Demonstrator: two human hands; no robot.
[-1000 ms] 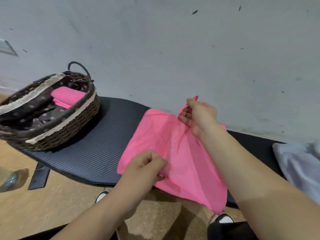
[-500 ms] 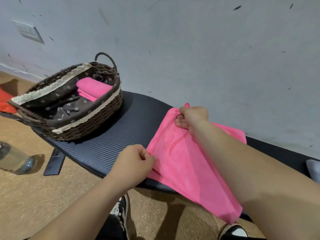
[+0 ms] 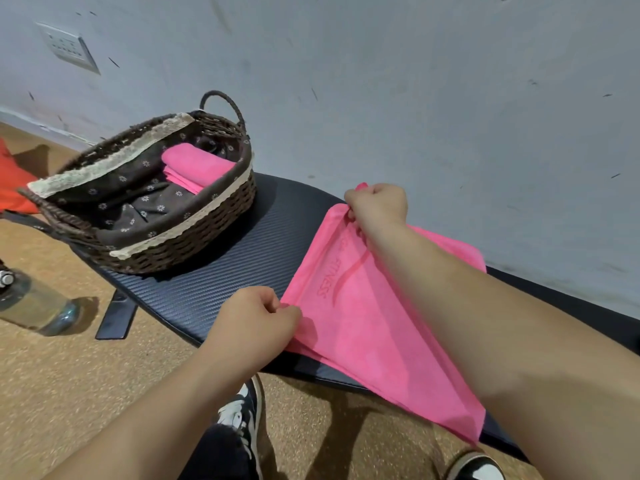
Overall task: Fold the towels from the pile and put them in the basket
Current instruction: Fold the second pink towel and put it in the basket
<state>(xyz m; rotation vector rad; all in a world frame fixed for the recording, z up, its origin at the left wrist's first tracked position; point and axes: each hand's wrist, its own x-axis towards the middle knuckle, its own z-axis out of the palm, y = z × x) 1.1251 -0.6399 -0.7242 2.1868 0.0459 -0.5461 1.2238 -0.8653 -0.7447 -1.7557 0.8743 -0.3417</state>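
A pink towel [image 3: 360,327] lies on the dark ribbed bench [image 3: 242,271], folded over on itself, its near right part hanging off the front edge. My left hand [image 3: 252,323] pinches its near left corner. My right hand [image 3: 377,206] grips the far left corner, close to the wall. A brown wicker basket [image 3: 180,244] with a flowered lining stands on the bench's left end. Inside it, at the far right, lies a folded pink towel [image 3: 197,166]. The pile of towels is out of view.
A grey wall with a socket [image 3: 67,46] runs right behind the bench. A clear bottle [image 3: 31,303] lies on the brown floor at the left, next to something orange [image 3: 14,188]. My shoes [image 3: 242,417] are under the bench's front edge.
Both hands have drawn the towel's corners leftward and stretched its left edge flat on the bench. The view swung left, so the pale cloth at the right left the frame.
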